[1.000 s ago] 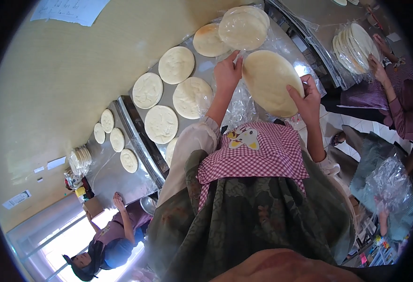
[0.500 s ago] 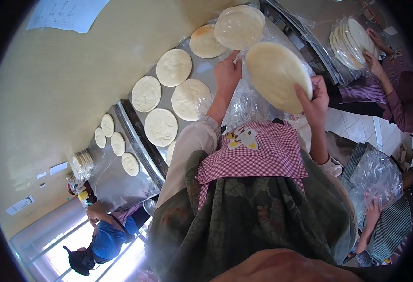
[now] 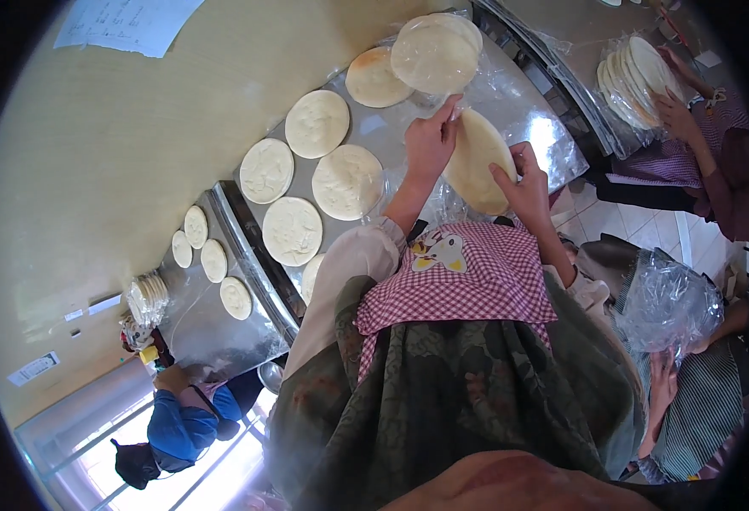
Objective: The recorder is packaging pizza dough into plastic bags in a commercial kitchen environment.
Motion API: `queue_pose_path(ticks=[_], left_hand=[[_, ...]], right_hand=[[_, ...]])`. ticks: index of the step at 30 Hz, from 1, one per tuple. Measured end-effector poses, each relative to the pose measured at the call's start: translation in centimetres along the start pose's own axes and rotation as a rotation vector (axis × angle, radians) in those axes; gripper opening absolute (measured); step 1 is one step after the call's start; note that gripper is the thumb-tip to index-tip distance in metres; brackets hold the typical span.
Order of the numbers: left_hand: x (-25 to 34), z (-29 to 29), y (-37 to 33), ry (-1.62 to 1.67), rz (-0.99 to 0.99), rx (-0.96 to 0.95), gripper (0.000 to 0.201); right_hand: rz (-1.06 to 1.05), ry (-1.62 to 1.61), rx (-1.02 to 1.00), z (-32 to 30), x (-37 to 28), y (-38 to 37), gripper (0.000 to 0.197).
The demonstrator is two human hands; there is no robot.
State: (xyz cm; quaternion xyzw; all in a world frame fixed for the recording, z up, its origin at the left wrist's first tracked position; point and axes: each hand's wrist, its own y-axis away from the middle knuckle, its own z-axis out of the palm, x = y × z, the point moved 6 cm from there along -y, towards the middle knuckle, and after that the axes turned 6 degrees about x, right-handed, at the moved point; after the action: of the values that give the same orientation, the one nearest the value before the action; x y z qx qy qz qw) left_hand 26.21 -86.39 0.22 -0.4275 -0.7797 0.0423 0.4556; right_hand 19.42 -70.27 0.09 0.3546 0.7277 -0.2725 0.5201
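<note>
- Flatbread, pale and round, was tilted on edge above the near edge of the steel table, pinched between both hands.
- Steel table carried six more round breads, one being a patterned disc mid-table, and a bagged stack at its far edge.
- Left hand had fingers curled shut on the flatbread's upper left rim.
- Right hand gripped its lower right rim, fingers closed round it.
</note>
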Motion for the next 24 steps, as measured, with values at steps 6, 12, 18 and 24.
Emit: queue_pose_path(ticks=[6, 12, 18, 24], left_hand=[[1.0, -0.4, 0.2, -0.021, 0.064, 0.027, 0.029], [2.1, -0.4, 1.2, -0.041, 0.17, 0.004, 0.035], [0.5, -0.2, 3.2, 0.024, 0.03, -0.042, 0.051], [-2.4, -0.4, 6.6, -0.126, 0.081, -0.162, 0.055]], right_hand=[[-0.058, 0.108, -0.056, 0.7, -0.7, -0.1, 0.03], [0.009, -0.03, -0.103, 1.7, 0.7, -0.4, 0.042], [0.161, -0.468, -0.178, 3.1, 4.4, -1.3, 0.049], [0.4, -0.671, -0.089, 2.5, 6.2, -1.7, 0.048]])
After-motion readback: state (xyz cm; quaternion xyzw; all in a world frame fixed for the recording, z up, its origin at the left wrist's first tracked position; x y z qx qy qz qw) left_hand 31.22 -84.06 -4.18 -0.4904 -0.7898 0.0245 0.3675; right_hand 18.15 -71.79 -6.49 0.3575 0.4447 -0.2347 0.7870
